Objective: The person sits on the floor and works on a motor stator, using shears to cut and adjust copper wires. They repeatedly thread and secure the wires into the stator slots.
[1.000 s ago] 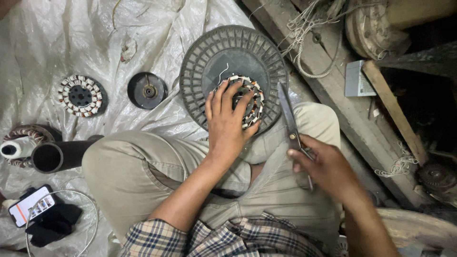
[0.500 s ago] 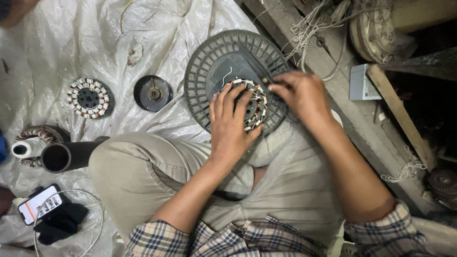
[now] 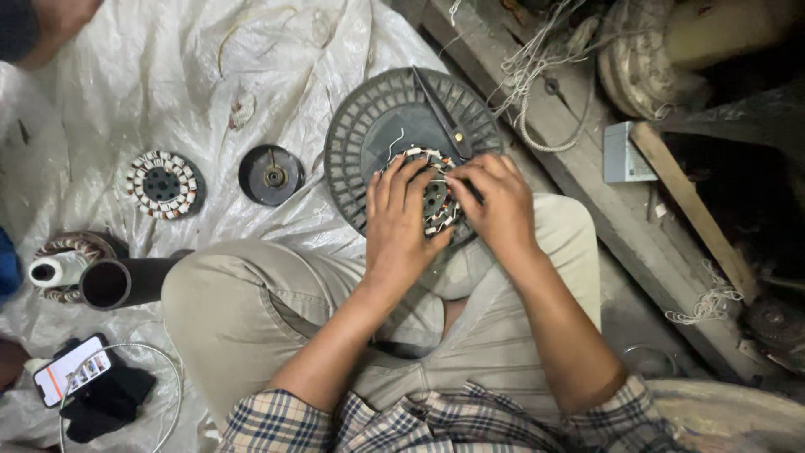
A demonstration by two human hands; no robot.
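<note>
Wound stator [image 3: 433, 195] is held at centre of a round grey ribbed motor cover [image 3: 360, 138], which rests on the lap. L hand [image 3: 401, 226] is laid flat over the stator's near-left side, fingers spread & pressed on the windings. R hand [image 3: 497, 200] is set on the stator's right edge, fingertips pinched together at the coil wires; what's pinched can't be told. Scissors [image 3: 443, 113] lie closed on the cover, just beyond the stator. A 2nd stator [image 3: 163, 184] & a black rotor disc [image 3: 271, 174] sit on white plastic sheet [image 3: 126, 92], left of the cover.
</note>
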